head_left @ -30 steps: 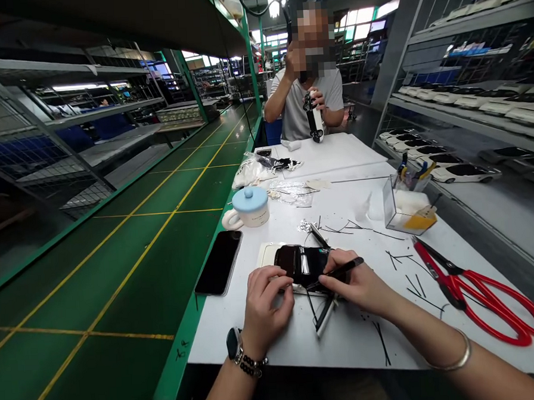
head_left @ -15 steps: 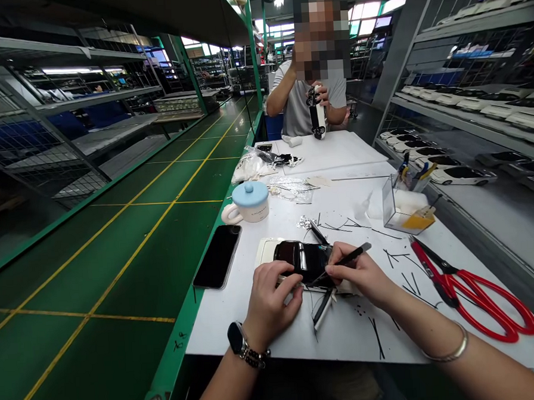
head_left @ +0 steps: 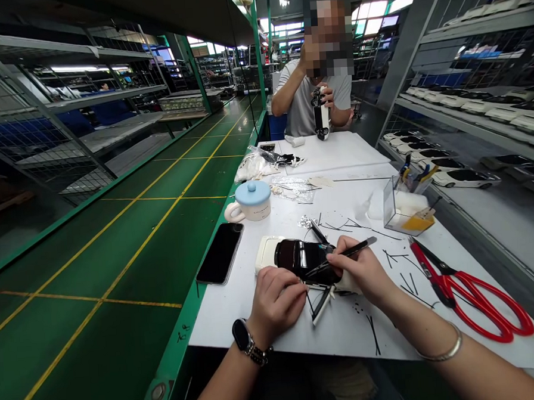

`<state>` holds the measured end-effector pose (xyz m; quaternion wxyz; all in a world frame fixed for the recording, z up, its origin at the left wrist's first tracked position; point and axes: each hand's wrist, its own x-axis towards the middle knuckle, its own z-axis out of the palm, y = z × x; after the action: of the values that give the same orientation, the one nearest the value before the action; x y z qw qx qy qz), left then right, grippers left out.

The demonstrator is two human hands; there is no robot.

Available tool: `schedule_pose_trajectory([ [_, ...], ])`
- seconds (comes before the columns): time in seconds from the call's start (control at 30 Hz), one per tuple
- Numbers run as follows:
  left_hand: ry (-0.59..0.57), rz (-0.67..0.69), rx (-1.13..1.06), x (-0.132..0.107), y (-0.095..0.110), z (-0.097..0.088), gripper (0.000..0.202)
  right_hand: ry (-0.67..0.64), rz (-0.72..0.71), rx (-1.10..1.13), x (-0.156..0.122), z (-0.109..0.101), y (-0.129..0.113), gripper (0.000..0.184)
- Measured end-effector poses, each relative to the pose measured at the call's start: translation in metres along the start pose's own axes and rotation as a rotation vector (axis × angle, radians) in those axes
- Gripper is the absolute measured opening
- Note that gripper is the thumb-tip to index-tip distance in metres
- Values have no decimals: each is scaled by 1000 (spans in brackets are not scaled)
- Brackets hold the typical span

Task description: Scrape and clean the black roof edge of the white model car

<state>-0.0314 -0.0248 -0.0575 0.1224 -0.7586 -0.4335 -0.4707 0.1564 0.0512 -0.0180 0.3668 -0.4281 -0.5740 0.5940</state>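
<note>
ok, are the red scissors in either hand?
No. The red scissors lie on the table apart from both; the right hand holds a thin dark tool, the left hand touches the model car.

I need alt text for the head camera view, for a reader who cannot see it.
On a white table, the left hand steadies a model car while the right hand holds a thin tool to it. Red scissors lie right, a phone left.
</note>
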Motion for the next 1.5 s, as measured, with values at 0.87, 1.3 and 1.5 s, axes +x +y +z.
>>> schedule_pose_trajectory([
  [0.87,11,-188,19,3,-2,-1,19,-118,-135,-361,-3,-18,-15,22],
  [1.3,15,-207,-11,0,-4,-1,20,-219,-341,-784,3,-2,-9,12],
  [1.5,1,-191,-12,0,-4,-1,19,-245,-251,-686,8,-5,-7,12],
])
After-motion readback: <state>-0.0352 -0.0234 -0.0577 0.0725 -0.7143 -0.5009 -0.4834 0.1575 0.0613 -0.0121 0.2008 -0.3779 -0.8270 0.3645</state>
